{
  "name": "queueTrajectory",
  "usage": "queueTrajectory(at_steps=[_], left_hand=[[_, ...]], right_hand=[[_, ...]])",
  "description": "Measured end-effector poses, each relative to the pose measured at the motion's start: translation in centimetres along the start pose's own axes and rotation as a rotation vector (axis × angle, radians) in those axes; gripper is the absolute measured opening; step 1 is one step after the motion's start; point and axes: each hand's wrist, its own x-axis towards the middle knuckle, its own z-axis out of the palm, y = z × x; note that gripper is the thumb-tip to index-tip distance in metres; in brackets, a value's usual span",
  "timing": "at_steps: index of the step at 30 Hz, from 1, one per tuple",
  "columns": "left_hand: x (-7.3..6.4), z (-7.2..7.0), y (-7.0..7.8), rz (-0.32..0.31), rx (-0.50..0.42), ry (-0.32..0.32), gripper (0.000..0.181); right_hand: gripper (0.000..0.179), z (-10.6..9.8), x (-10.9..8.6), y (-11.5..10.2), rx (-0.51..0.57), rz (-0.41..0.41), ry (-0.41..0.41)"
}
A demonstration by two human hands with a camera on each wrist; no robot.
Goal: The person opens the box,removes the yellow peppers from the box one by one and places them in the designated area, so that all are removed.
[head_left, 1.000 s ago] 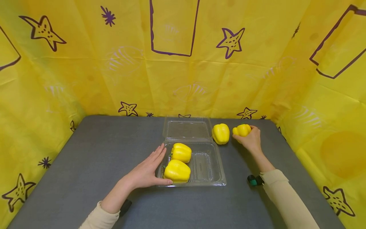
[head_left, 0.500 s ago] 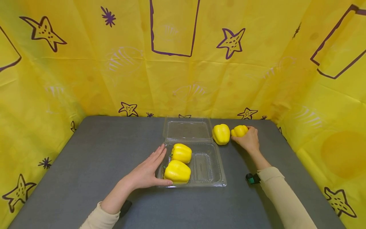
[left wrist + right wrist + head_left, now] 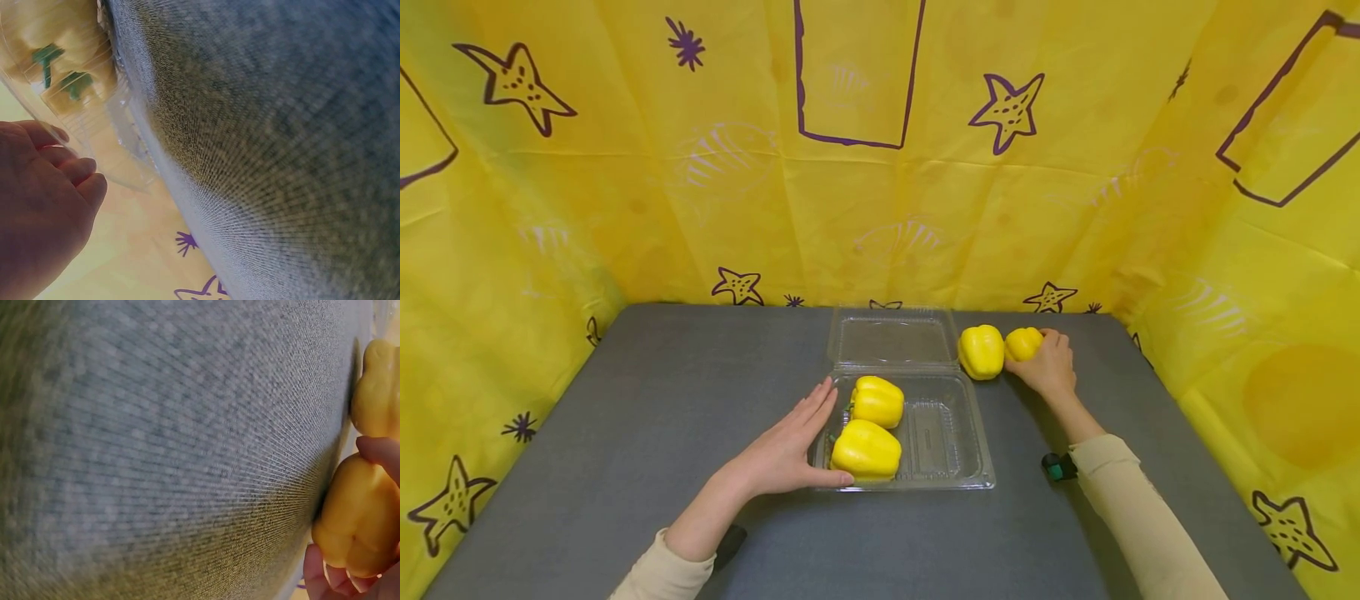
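Two yellow bell peppers lie in the left half of a clear plastic clamshell container (image 3: 947,467), a rear pepper (image 3: 877,402) and a front pepper (image 3: 866,450). Along the container's left side rests my left hand (image 3: 782,446), its fingers straight and its thumb at the front rim. In the left wrist view the green stems (image 3: 76,84) show through the clear wall. My right hand (image 3: 1049,363) grips another yellow bell pepper (image 3: 359,512) between thumb and fingers. Just left of it sits one more yellow pepper (image 3: 981,352), beside the container's lid.
The open lid (image 3: 891,337) lies flat behind the container, hinged to it. All of this stands on a grey cloth-covered table (image 3: 700,375). Yellow printed curtains (image 3: 880,192) enclose the table at the back and both sides.
My right hand has moved left a little with its pepper, right up to the neighbouring pepper. The left hand and the container have stayed in place.
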Motion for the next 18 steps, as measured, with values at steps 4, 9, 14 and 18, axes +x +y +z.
queueTrajectory(at_steps=[4, 9, 14, 18], left_hand=[[-0.03, 0.0, 0.01, -0.001, -0.003, -0.003, 0.126], [-0.05, -0.02, 0.0, -0.003, -0.003, -0.002, 0.126], [-0.07, 0.0, -0.03, -0.006, -0.001, -0.002, 0.126], [-0.1, 0.0, -0.01, -0.003, -0.003, 0.0, 0.126]], right_hand=[[0.092, 0.08, 0.01, 0.12, -0.011, -0.003, -0.018], [0.094, 0.11, -0.03, 0.22, -0.015, -0.018, -0.026], [0.094, -0.01, -0.21, 0.18, -0.012, -0.022, -0.046], [0.095, -0.15, -0.38, 0.13, -0.005, -0.025, -0.057]])
